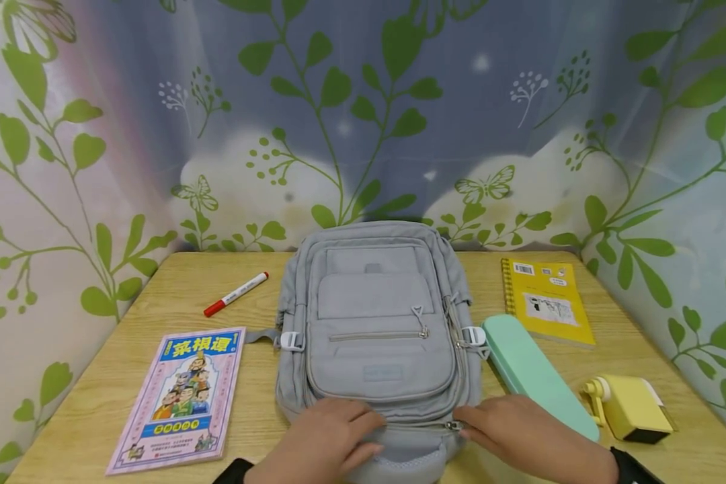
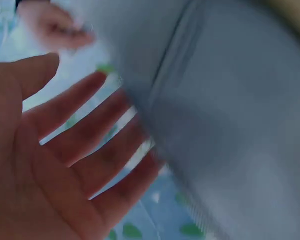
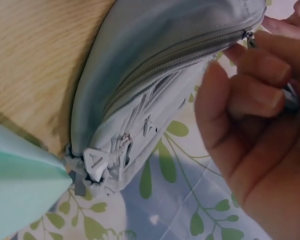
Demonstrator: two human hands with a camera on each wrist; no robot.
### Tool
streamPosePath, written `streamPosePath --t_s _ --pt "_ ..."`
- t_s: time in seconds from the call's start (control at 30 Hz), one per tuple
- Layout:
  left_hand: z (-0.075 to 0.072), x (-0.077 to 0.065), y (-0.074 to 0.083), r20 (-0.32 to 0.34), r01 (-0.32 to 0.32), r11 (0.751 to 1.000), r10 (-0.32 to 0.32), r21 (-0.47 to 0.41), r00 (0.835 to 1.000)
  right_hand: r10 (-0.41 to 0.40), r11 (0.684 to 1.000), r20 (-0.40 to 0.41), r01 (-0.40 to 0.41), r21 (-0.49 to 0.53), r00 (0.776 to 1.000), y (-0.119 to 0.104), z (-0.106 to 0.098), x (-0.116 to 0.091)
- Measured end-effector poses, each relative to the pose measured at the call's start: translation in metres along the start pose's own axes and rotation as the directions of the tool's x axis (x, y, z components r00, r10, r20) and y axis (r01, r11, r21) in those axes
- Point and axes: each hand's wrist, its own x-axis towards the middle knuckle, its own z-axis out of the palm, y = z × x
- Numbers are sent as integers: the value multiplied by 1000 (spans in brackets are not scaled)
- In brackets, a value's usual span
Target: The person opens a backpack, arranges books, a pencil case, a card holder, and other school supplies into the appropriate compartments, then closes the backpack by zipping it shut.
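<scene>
A grey backpack (image 1: 372, 349) lies on the table with its zipped front pocket facing up. At its near end, my right hand (image 1: 520, 430) pinches a metal zipper pull (image 1: 454, 425). The right wrist view shows the fingers curled there beside the zipper slider (image 3: 249, 35), and the zipper track runs along the bag's edge. My left hand (image 1: 320, 440) rests against the near left part of the bag. Its fingers (image 2: 95, 130) are spread and nearly straight in the left wrist view, fingertips at the grey fabric.
Left of the bag lie a comic-style book (image 1: 178, 403) and a red-capped marker (image 1: 236, 294). To the right are a mint-green case (image 1: 541, 376), a yellow spiral notebook (image 1: 547, 299) and a yellow pencil sharpener with a crank (image 1: 632, 409). A leaf-patterned curtain (image 1: 363, 121) hangs behind the wooden table.
</scene>
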Motion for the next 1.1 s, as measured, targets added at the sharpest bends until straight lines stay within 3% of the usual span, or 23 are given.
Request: streamPosePath --t_s 0.07,0.13,0.23,0.3,0.43,0.53,0.6,0.77,0.93,1.1 --pt "8 7 5 2 -39 998 39 41 999 -75 995 -95 68 -73 993 0 1 0" --pt "13 11 9 1 -48 996 48 69 999 -147 980 -194 115 -162 970 -1 2 1" --pt "20 12 12 -48 -53 994 58 98 997 -151 972 -245 99 -212 958 -2 2 1" --pt "22 12 12 -100 -57 994 66 93 993 -125 980 -233 85 -178 964 -1 1 0" --pt "21 9 11 -195 -77 990 99 114 976 -80 997 -146 82 9 986 11 -9 -1" --pt "19 5 11 -220 -75 991 97 108 971 -30 994 -81 38 103 996 26 -21 0" --pt "17 3 12 -220 -70 994 88 87 972 27 995 -46 -23 100 999 37 -30 2" --pt "17 -2 13 -254 -96 991 118 99 960 77 992 -80 -84 -90 994 63 -43 11" --pt "20 -1 14 -302 -150 981 181 123 936 48 941 -187 -108 -322 981 91 -48 28" --pt "24 1 14 -280 -195 979 202 53 938 50 918 -194 -122 -377 980 116 -52 51"
